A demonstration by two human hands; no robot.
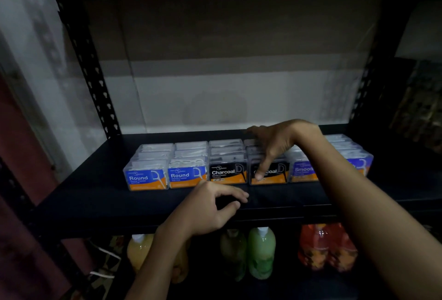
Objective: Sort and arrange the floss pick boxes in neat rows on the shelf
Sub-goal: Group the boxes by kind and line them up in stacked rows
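Dim storage rack, black metal shelf [95,194] with a pale wall behind. Floss pick boxes [239,163] sit in front-to-back rows along the shelf; landmark is the front Charcoal box [228,172]. Left of it: two Round boxes [165,177] side by side. Just right of it: second Charcoal box [269,174], then a Smooth box [302,171], then one more blue box [360,163] half hidden by the forearm. Right hand [275,141] draped over the second Charcoal row, fingers spread, thumb down on that box's front label, gripping nothing. Left hand [210,206] in front of the landmark box, over the shelf edge, fingers loosely curled, empty. Shelf below: yellow, green and orange bottles [262,251].
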